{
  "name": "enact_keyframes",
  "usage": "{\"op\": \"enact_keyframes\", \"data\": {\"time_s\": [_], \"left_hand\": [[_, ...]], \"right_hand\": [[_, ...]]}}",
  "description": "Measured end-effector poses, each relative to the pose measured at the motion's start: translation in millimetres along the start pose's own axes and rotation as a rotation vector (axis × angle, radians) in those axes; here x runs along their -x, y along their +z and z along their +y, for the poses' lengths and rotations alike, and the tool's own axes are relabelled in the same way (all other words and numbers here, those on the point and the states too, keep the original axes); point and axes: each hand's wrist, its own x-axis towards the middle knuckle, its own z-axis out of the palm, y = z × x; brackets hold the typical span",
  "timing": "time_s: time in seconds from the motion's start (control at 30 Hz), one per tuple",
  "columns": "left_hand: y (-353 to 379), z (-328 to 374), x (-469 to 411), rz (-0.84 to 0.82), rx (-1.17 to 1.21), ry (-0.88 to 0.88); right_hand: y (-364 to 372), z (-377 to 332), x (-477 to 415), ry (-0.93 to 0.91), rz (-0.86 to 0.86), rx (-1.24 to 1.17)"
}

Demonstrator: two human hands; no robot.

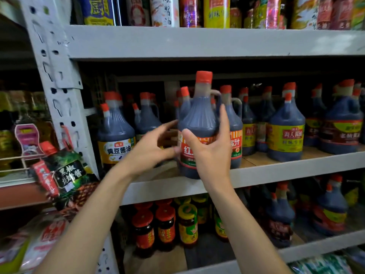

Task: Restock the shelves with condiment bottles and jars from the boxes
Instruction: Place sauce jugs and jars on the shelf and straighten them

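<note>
Grips a dark sauce jug [197, 119] with a red cap in the right hand [207, 153], thumb across the red label, fingers round the far side. Holds it upright at the front edge of the middle shelf [276, 175]. Has the left hand [152, 149] just beside the jug's left side, fingers spread and loosely bent; cannot tell whether touching. Behind and beside: more red-capped jugs, with a yellow-labelled jug [116, 139] at the left. Below: red-lidded jars [145, 232].

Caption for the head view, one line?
Right hand grips red-capped sauce jug at middle shelf; left hand open beside it.
</note>
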Motion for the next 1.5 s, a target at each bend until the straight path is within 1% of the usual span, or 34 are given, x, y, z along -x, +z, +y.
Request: {"op": "enact_keyframes", "data": {"time_s": [0.07,0.1,0.13,0.2,0.23,0.27,0.33,0.43,0.53,0.6,0.73,0.87,1.07,1.2,1.27,1.33,1.37,1.4,1.43,1.5], "left_hand": [[-7,-1,-22,0.200,-0.068,-0.049],[-7,0,-35,0.300,-0.169,-0.062],[-5,2,-48,0.364,-0.305,-0.048],[3,8,-74,0.406,-0.607,0.008],[7,10,-87,0.413,-0.721,-0.001],[11,12,-100,0.419,-0.792,-0.039],[17,15,-122,0.394,-0.834,-0.145],[21,8,-142,0.329,-0.736,-0.254],[17,-6,-147,0.373,-0.578,-0.286],[12,-12,-148,0.377,-0.514,-0.292],[0,-13,-151,0.333,-0.502,-0.314],[-6,-10,-152,0.287,-0.399,-0.340],[-3,-14,-153,0.301,-0.307,-0.353],[1,-10,-142,0.321,-0.307,-0.359],[4,-6,-127,0.405,-0.363,-0.309],[9,-8,-102,0.568,-0.362,-0.135],[12,-7,-84,0.615,-0.316,-0.043],[16,-6,-66,0.605,-0.250,0.021],[19,-6,-48,0.540,-0.145,0.047],[24,-6,-18,0.252,0.077,0.001]], "right_hand": [[-7,2,1,0.004,0.062,-0.004],[-12,3,0,0.005,0.096,-0.008],[-19,3,0,0.003,0.122,-0.007],[-32,3,-3,-0.010,0.162,0.030],[-39,3,-3,-0.016,0.179,0.057],[-46,3,-3,-0.017,0.190,0.074],[-57,2,-3,-0.013,0.195,0.074],[-61,-2,-1,-0.009,0.174,0.092],[-59,-6,1,-0.004,0.143,0.096],[-58,-7,3,0.004,0.131,0.093],[-57,-8,3,0.013,0.129,0.121],[-57,-8,2,0.030,0.126,0.128],[-56,-8,2,0.039,0.132,0.148],[-50,-8,-1,0.056,0.131,0.160],[-44,-8,-3,0.068,0.109,0.151],[-34,-6,-6,0.076,0.081,0.142],[-28,-5,-8,0.074,0.068,0.144],[-22,-3,-10,0.070,0.056,0.153],[-15,-1,-12,0.066,0.041,0.166],[-2,3,-15,0.065,0.020,0.202]]}}
